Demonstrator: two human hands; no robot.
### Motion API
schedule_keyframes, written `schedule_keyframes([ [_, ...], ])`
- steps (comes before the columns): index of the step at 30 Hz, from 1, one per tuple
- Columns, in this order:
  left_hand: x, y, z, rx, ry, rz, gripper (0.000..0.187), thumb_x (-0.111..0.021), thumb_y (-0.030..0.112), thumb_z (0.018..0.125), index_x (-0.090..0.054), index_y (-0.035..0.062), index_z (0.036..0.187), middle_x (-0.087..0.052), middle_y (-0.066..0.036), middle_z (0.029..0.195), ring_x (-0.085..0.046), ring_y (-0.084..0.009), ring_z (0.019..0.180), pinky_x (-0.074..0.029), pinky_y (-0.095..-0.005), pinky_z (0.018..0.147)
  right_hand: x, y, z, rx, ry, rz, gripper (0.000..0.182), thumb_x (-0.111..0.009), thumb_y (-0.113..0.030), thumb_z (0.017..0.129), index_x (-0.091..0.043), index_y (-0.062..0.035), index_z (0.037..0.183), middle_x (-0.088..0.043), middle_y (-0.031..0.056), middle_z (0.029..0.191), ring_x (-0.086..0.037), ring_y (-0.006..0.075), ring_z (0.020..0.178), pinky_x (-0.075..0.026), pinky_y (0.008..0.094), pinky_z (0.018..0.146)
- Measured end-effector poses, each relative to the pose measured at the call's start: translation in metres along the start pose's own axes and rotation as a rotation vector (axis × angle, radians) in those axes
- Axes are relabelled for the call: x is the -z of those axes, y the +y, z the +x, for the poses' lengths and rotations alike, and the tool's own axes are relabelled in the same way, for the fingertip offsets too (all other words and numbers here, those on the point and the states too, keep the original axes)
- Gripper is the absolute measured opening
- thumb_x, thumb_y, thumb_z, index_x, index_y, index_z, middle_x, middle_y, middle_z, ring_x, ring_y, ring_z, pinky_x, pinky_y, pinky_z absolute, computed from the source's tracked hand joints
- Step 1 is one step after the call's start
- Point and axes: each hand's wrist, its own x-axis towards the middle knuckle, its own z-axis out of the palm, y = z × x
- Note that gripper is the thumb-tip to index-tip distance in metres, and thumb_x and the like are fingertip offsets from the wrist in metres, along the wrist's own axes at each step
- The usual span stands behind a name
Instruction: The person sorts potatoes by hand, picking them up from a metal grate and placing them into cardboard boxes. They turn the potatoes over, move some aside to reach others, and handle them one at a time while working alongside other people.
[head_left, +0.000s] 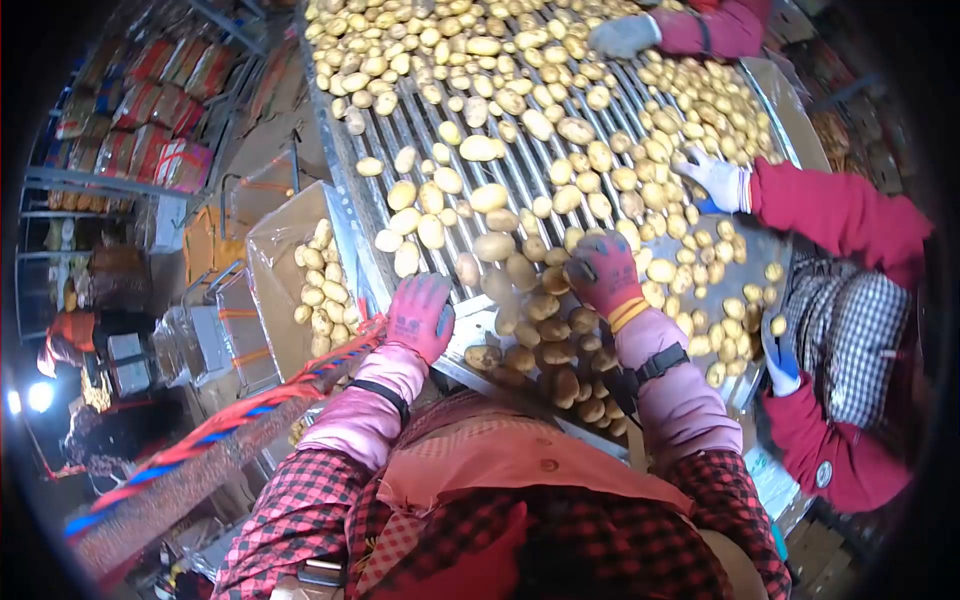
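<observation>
Many yellow potatoes (490, 197) lie over a sloping table of metal rollers (400, 130). My left hand (420, 312), in a pink and grey glove, rests at the near left edge of the rollers, fingers stretched forward, with nothing visible in it. Over the potatoes at the near middle is my right hand (604, 272), gloved alike; its fingers bend down onto them, and what they hold, if anything, is hidden. Darker potatoes (560, 350) lie between my two hands, below the rollers' near end.
A lined box (262, 250) of potatoes stands at the left, near a red and blue rope (240, 420) around a bar. At the right, a co-worker's white-gloved hand (718, 180) and other hand (785, 365) are close. Another person's grey glove (625, 37) reaches in at the top.
</observation>
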Motion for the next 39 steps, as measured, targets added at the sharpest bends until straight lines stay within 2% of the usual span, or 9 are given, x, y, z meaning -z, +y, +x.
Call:
schedule_keyframes([
  [4,0.004,0.005,-0.002,-0.045,0.053,0.017,0.050,-0.062,0.018,0.079,-0.053,0.0014,0.125,-0.054,-0.022,0.126,-0.048,-0.0412,0.118,-0.034,-0.0480,0.106,-0.004,-0.012,-0.061,-0.037,0.021,-0.123,0.016,-0.070,-0.025,0.074,-0.068,-0.0151,0.085,-0.062,0.0049,0.105,-0.051,0.0325,0.110,-0.038,0.0462,0.097],
  [9,-0.004,0.064,0.001,0.335,-0.163,-1.051,0.045,-0.056,0.026,0.094,-0.049,0.0012,0.131,-0.057,-0.016,0.127,-0.056,-0.0278,0.115,-0.042,-0.0363,0.101,0.010,-0.089,-0.070,-0.074,0.293,0.012,0.019,-0.064,-0.017,0.076,-0.068,-0.0113,0.093,-0.064,0.0089,0.102,-0.056,0.0323,0.098,-0.044,0.0448,0.090],
  [15,0.001,0.051,-0.027,-0.161,-0.460,-1.185,0.042,-0.058,0.017,0.092,-0.050,0.0006,0.130,-0.060,-0.011,0.118,-0.057,-0.0193,0.106,-0.046,-0.0317,0.093,-0.005,-0.152,-0.061,0.281,0.061,0.187,0.030,-0.068,-0.024,0.075,-0.067,-0.0115,0.102,-0.065,0.0100,0.102,-0.062,0.0296,0.094,-0.052,0.0394,0.079],
  [20,0.012,0.043,-0.069,0.574,-0.655,-1.813,0.038,-0.061,0.022,0.092,-0.055,0.0012,0.123,-0.062,-0.010,0.108,-0.059,-0.0214,0.098,-0.049,-0.0332,0.087,-0.040,-0.049,0.008,-0.376,0.160,0.011,0.034,-0.057,-0.035,0.086,-0.062,-0.0155,0.114,-0.065,0.0112,0.109,-0.062,0.0303,0.101,-0.050,0.0428,0.086],
  [23,0.032,0.041,-0.082,0.849,-0.733,-2.229,0.039,-0.052,0.029,0.098,-0.055,0.0007,0.123,-0.061,-0.012,0.111,-0.060,-0.0248,0.099,-0.049,-0.0358,0.089,-0.020,-0.068,0.090,-0.623,-0.401,-0.190,0.051,-0.062,-0.047,0.081,-0.059,-0.0190,0.123,-0.061,0.0120,0.122,-0.059,0.0321,0.112,-0.048,0.0446,0.091],
  [28,0.024,0.038,-0.082,0.618,-0.375,-1.786,0.037,-0.048,0.031,0.099,-0.057,-0.0013,0.115,-0.063,-0.015,0.109,-0.061,-0.0287,0.101,-0.049,-0.0401,0.093,-0.049,-0.061,0.103,-0.691,-0.449,-0.193,0.065,-0.069,-0.043,0.075,-0.052,-0.0132,0.131,-0.058,0.0147,0.129,-0.059,0.0319,0.114,-0.047,0.0428,0.095],
  [33,0.034,0.038,-0.057,0.372,-0.283,-1.492,0.030,-0.049,0.025,0.099,-0.057,0.0002,0.115,-0.062,-0.012,0.107,-0.061,-0.0240,0.101,-0.049,-0.0375,0.092,-0.005,-0.034,0.083,-0.319,-0.973,0.008,0.062,-0.076,-0.050,0.067,-0.065,-0.0143,0.117,-0.065,0.0131,0.116,-0.063,0.0297,0.106,-0.048,0.0397,0.093],
  [37,0.031,0.041,-0.057,0.299,-0.224,-1.401,0.029,-0.050,0.019,0.097,-0.056,0.0018,0.119,-0.060,-0.008,0.107,-0.059,-0.0175,0.100,-0.047,-0.0341,0.090,-0.039,-0.028,0.134,-0.142,-0.218,0.090,0.052,-0.067,-0.040,0.077,-0.059,-0.0235,0.126,-0.055,0.0150,0.132,-0.055,0.0317,0.118,-0.043,0.0399,0.101],
  [39,0.028,0.034,-0.054,0.265,-0.293,-1.457,0.035,-0.055,0.019,0.094,-0.053,0.0035,0.124,-0.061,-0.008,0.110,-0.059,-0.0177,0.096,-0.048,-0.0328,0.085,-0.049,-0.057,0.188,-0.053,-0.228,-0.011,0.060,-0.064,-0.027,0.079,-0.048,-0.0255,0.137,-0.048,0.0149,0.139,-0.046,0.0321,0.127,-0.037,0.0414,0.106],
])
